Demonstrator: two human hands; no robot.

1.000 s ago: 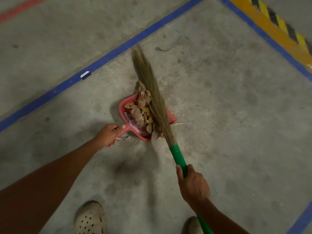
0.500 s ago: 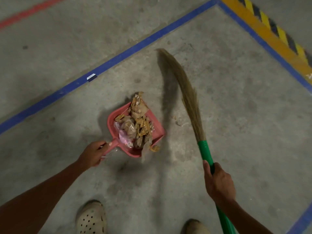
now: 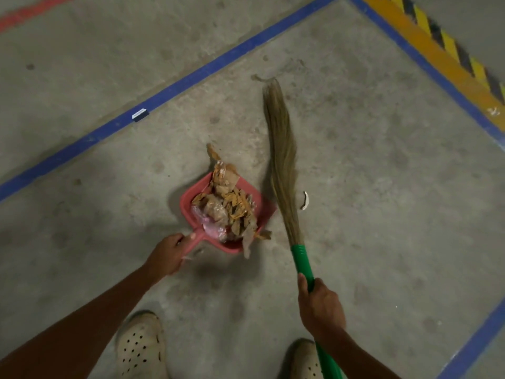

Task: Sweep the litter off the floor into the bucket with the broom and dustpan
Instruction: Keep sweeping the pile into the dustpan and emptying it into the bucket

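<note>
A red dustpan [image 3: 188, 203] sits low over the concrete floor, heaped with dry leaves and crumpled plastic litter [image 3: 226, 206]. My left hand [image 3: 166, 254] grips its handle. My right hand [image 3: 319, 307] grips the green handle of a grass broom [image 3: 282, 162], whose bristles lie just right of the pan, apart from the litter. A small white scrap [image 3: 304, 200] lies on the floor right of the bristles. No bucket is in view.
Blue floor tape [image 3: 175, 90] runs diagonally across the back and down the right side. A yellow and black hazard strip [image 3: 448, 56] lies at the far right. My two pale perforated shoes [image 3: 140, 348] stand at the bottom edge.
The broom swung from over the dustpan out to the right, then came back close beside the pan's right edge. The dustpan with its litter stays in my left hand.
</note>
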